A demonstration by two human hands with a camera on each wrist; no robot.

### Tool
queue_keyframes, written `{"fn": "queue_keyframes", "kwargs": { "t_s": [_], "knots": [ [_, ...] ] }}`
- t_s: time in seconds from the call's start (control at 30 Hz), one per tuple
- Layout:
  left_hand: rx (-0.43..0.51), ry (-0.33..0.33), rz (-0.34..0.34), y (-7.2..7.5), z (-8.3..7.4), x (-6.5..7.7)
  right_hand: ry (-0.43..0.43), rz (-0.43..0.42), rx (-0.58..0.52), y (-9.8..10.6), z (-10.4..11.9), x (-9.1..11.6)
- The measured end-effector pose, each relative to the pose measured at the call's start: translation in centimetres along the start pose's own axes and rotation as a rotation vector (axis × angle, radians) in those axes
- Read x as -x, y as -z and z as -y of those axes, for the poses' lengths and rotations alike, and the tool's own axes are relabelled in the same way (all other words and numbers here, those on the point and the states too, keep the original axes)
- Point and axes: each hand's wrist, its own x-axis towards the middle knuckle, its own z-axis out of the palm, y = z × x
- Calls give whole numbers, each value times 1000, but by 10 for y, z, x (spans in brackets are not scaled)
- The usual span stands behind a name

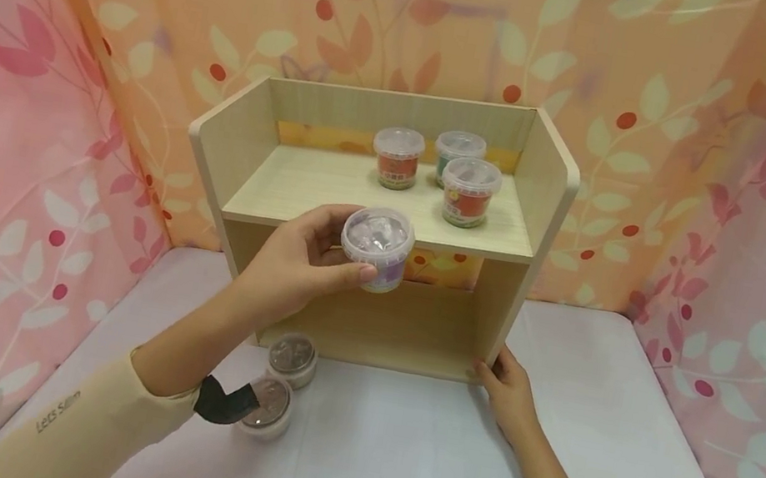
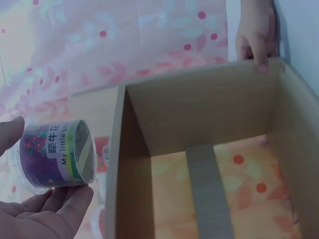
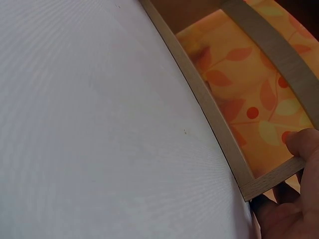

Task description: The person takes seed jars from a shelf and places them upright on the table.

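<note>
My left hand (image 1: 289,264) holds a small clear plastic tub (image 1: 378,245) in front of the upper board of a wooden shelf (image 1: 316,185). In the left wrist view, the tub's purple label (image 2: 42,154) shows red flowers and the words "My little garden", with thumb and fingers on opposite sides. Down at the shelf's lower right corner, my right hand (image 1: 510,397) grips the side panel. The right wrist view has its thumb (image 3: 304,142) inside the panel's edge and the other fingers outside.
On the upper board stand two red-labelled tubs (image 1: 398,161) (image 1: 469,194) and a green-labelled tub (image 1: 458,154), towards the right. Two more lidded tubs (image 1: 292,355) (image 1: 267,406) sit on the white tabletop (image 1: 385,451), beneath my left forearm. Flowered cloth (image 1: 671,152) surrounds the table.
</note>
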Motion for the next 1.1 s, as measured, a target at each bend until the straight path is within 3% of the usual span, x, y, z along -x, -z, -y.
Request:
{"fn": "queue_keyframes", "kwargs": {
  "t_s": [0.27,0.47,0.8,0.9,1.1],
  "knots": [
    [40,41,30,-9,25,15,9,-4,-13,0,-26,-3],
    [64,65,36,-14,45,23,16,16,-40,1,-27,-4],
    [3,108,0,-22,89,33,-10,11,-64,0,-26,-5],
    [-2,120,-18,-26,101,36,-17,15,-62,-1,-25,-4],
    [-11,145,-60,-34,122,42,-20,25,-31,3,10,1]
  ]
}}
